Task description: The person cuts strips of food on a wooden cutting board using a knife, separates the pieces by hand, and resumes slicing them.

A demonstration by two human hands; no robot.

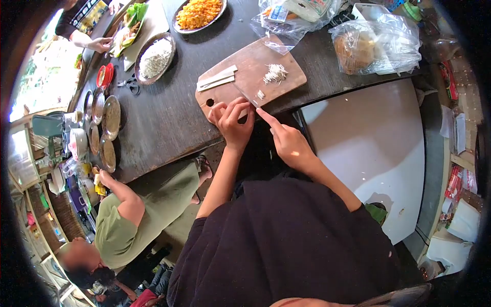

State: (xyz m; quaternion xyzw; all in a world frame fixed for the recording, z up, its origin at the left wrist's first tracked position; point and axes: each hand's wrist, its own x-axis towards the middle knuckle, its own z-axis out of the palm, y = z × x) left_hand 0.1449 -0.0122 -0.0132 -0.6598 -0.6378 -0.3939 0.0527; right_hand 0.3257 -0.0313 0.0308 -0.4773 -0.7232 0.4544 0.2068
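On the wooden cutting board (243, 61), several pale flat strips (217, 78) lie at the left, and a pile of thin white shreds (275, 73) lies at the right. A smaller bit of shreds (260, 94) sits near the front edge. My right hand (288, 140) is closed around a thin knife (245, 94), its index finger stretched along it. The blade points up and left across the board. My left hand (233, 123) is at the board's front edge beside the knife, fingers curled; what they may hold is too small to make out.
Beyond the board stand a bowl of orange pieces (199, 14) and a bowl of white shreds (155, 59). Plastic bags (376, 46) lie at the right. Empty plates (110, 117) line the left edge. A person in green (120, 225) stands left; another person's hand (99, 45) is at the upper left.
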